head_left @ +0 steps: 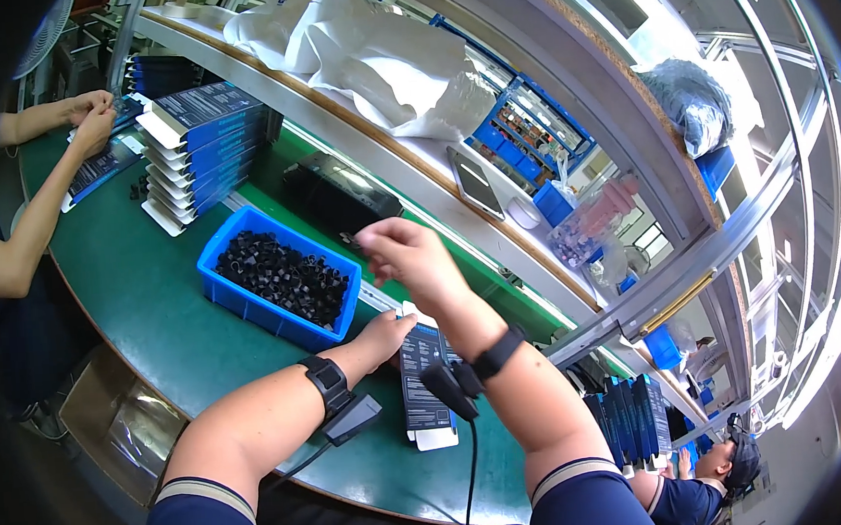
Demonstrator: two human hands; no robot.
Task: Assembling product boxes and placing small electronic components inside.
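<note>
A flat, dark blue and black printed carton (426, 382) lies on the green table in front of me, with white flaps at its ends. My left hand (384, 337) is closed on the carton's far end, thumb at the white flap. Above and beyond it my right hand (411, 258) is raised, its fingers curled into a pinch. Whatever those fingers hold, if anything, is too small to make out. Just left of my hands stands a blue plastic bin (284, 314), filled with small black plastic parts (282, 276).
A stack of similar cartons (203, 131) stands at the far left, beside another person's hands (92, 119). Behind the bin sits a black device (339, 190). A shelf (373, 121) with white sheeting runs above. More cartons (632, 418) and a person (704, 486) are at right.
</note>
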